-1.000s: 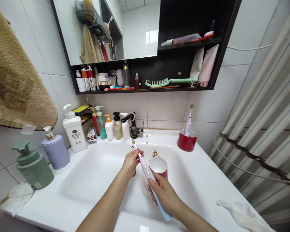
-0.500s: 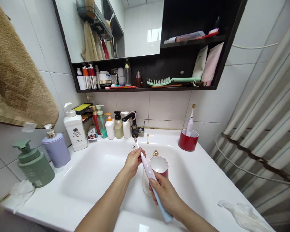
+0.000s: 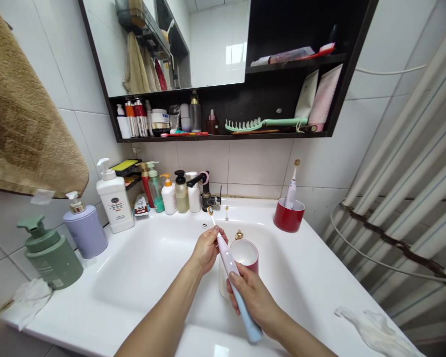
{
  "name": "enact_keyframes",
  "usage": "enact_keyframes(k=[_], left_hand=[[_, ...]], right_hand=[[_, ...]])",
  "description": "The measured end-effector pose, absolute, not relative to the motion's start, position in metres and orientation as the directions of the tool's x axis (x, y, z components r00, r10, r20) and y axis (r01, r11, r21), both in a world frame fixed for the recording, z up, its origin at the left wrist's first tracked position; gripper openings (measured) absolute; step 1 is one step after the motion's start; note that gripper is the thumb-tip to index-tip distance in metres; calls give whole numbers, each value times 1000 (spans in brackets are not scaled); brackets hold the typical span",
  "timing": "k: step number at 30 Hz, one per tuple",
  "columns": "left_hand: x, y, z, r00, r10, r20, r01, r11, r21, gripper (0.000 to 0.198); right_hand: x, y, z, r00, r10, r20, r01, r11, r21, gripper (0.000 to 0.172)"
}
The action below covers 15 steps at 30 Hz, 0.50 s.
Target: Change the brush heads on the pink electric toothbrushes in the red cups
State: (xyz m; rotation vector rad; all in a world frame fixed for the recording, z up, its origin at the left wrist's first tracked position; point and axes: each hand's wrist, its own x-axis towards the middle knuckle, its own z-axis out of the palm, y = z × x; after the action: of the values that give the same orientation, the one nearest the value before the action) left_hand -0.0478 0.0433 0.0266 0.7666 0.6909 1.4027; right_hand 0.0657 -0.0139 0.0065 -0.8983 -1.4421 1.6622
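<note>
My right hand (image 3: 255, 297) is wrapped round the lower body of a pink and blue electric toothbrush (image 3: 228, 263), held tilted over the white sink (image 3: 141, 277). The fingers of my left hand (image 3: 207, 249) pinch the brush's thin white neck just below its head (image 3: 210, 211). A red cup with a white inside (image 3: 244, 255) stands in the basin right behind the brush, with a gold-topped drain knob (image 3: 238, 234) beyond it.
A black tap (image 3: 204, 191) and several pump bottles (image 3: 170, 191) line the back edge. A second red cup with a toothbrush (image 3: 289, 210) stands at the right. Larger bottles (image 3: 85, 230) sit on the left rim, and a crumpled plastic glove (image 3: 371, 329) lies at the front right.
Both hands and the toothbrush shifted slightly right and the brush head rose a little. The grip of each hand is unchanged.
</note>
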Motion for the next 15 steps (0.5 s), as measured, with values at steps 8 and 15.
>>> enact_keyframes(k=[8, 15], left_hand=[[-47, 44, 22, 65, 998, 20, -546, 19, 837, 24], [-46, 1, 63, -267, 959, 99, -207, -157, 966, 22]], right_hand=[[66, -16, 11, -561, 820, -114, -205, -271, -941, 26], [79, 0, 26, -381, 925, 17, -347, -126, -929, 24]])
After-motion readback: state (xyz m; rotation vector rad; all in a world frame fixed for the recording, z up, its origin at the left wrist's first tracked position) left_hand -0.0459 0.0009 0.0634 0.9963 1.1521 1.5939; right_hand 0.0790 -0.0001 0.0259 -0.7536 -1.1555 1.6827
